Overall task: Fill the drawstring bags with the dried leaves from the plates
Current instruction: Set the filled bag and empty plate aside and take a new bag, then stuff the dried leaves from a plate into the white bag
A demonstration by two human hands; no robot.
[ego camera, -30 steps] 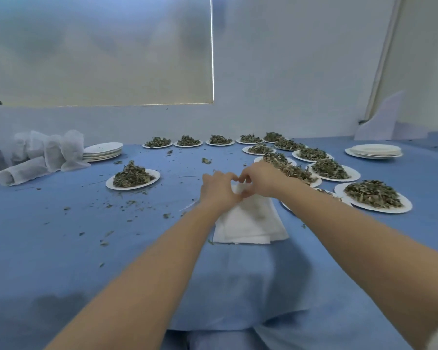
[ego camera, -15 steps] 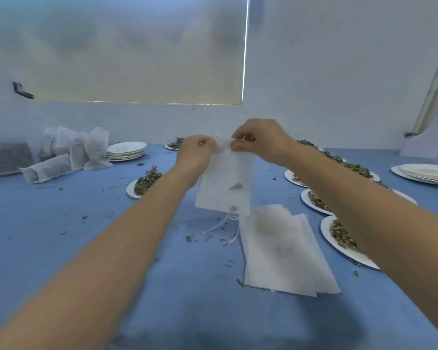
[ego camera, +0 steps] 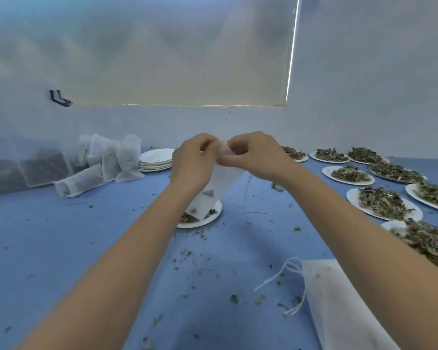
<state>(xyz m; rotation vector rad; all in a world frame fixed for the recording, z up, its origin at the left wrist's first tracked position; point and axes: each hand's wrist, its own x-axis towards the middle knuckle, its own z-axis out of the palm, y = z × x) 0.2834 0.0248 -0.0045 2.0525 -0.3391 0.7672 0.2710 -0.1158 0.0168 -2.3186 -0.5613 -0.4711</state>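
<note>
A white drawstring bag [ego camera: 221,181] hangs in the air above the table, pinched at its top edge by my left hand [ego camera: 192,162] and my right hand [ego camera: 256,155]. Its lower end dangles over a white plate [ego camera: 208,218] with dried leaves on it, mostly hidden behind the bag and my left forearm. A stack of flat empty bags [ego camera: 344,301] with loose strings lies at the lower right. Several plates heaped with dried leaves [ego camera: 384,203] fill the right side of the table.
Filled bags [ego camera: 111,160] stand and lie at the back left beside a stack of empty plates [ego camera: 156,159]. Clear packets of leaves [ego camera: 41,165] lean against the wall at far left. Leaf crumbs dot the blue tablecloth [ego camera: 61,248].
Both hands lifted one bag off the stack and now hold it by its top over the plate of leaves. The view has swung left and up.
</note>
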